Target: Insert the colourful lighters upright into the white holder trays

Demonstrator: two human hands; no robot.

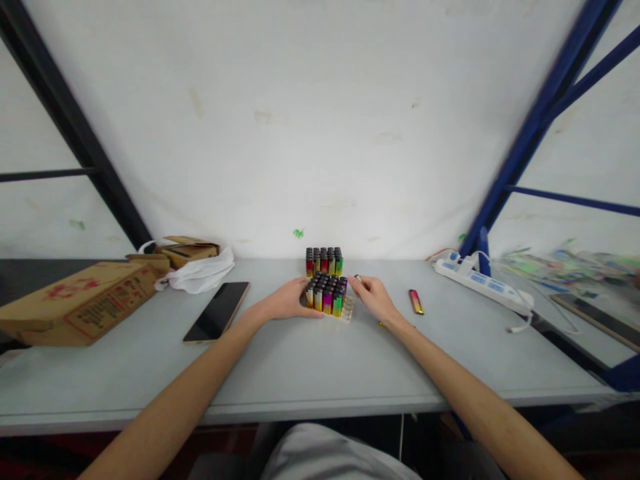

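Arrangement of cigarette lighters on a long, pale grey counter (300, 367), seen from the worker's head. Midway between the counter's left and right edges, a pale tray with round sockets (347, 318) carries close-set rows of upright, multicoloured, black-topped lighters (327, 302). The tray appears mostly filled; a strip of bare sockets remains along its right side. Behind it, nearer the counter's back edge, stands a second block of upright, black-topped lighters (324, 261).

The left hand (287, 299) spans the tray's left side, thumb at the front and fingers farther back. The right hand (376, 298), just beside the tray's right side, pinches a small, mostly hidden object, apparently a lighter (357, 277); its visible tip points toward the back edge, inclined leftward, though its full axis cannot be told.

The standing lighters have vertical long axes, black tops upward. To the right, a loose red-to-yellow lighter (416, 301) lies flat, its long axis running roughly back to front, yellow end toward the counter's front edge.
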